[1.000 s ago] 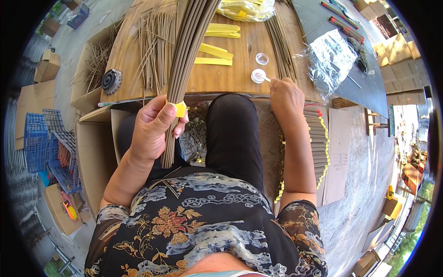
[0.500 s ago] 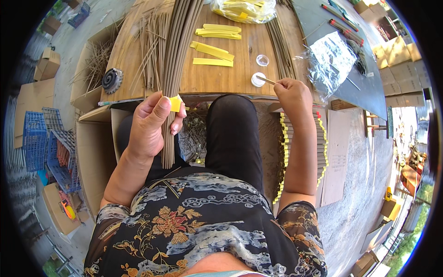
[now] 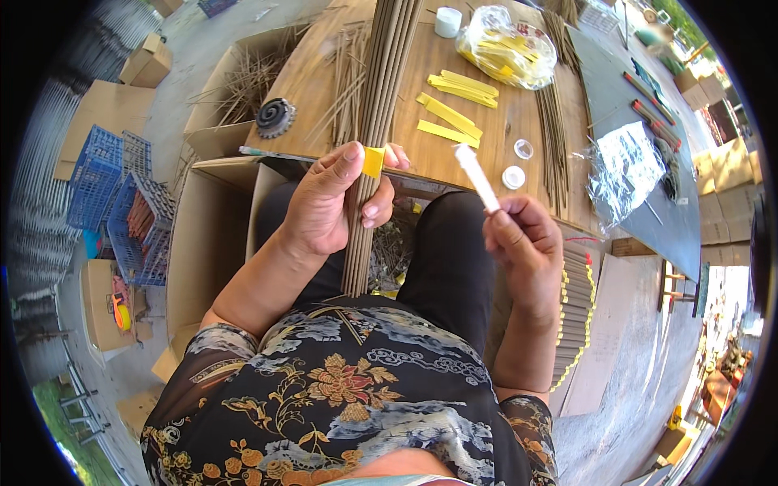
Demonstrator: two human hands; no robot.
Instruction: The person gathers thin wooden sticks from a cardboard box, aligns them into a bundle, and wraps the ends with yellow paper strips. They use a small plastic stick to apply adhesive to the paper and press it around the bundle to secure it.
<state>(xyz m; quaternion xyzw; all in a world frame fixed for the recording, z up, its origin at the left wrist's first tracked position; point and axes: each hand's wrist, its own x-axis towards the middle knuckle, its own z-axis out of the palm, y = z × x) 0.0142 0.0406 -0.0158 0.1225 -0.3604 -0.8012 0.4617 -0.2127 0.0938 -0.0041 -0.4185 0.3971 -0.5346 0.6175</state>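
Observation:
My left hand (image 3: 340, 194) is closed round a bundle of thin brown incense sticks (image 3: 378, 97), which stands nearly lengthwise in front of me. A yellow paper strip (image 3: 374, 162) lies across the bundle under my thumb. My right hand (image 3: 525, 243) pinches a small flat stick (image 3: 478, 178), its far end coated white, pointing up toward the bundle and apart from it. Beyond that stick, a small round pot of white paste (image 3: 513, 177) sits near the table's edge, with a clear round lid (image 3: 524, 149) behind it. More yellow strips (image 3: 450, 117) lie on the wooden table (image 3: 413, 146).
A plastic bag of yellow strips (image 3: 507, 49) and a white tub (image 3: 447, 23) stand farther back. Loose sticks (image 3: 348, 85) and a dark toothed wheel (image 3: 275, 118) lie left. Banded bundles (image 3: 574, 312) are stacked by my right forearm. A cardboard box (image 3: 212, 235) stands at left.
My right hand has lifted the flat stick away from the paste pot and brought it nearer the bundle. The whole view has shifted, so the table appears farther right. My left hand keeps its hold.

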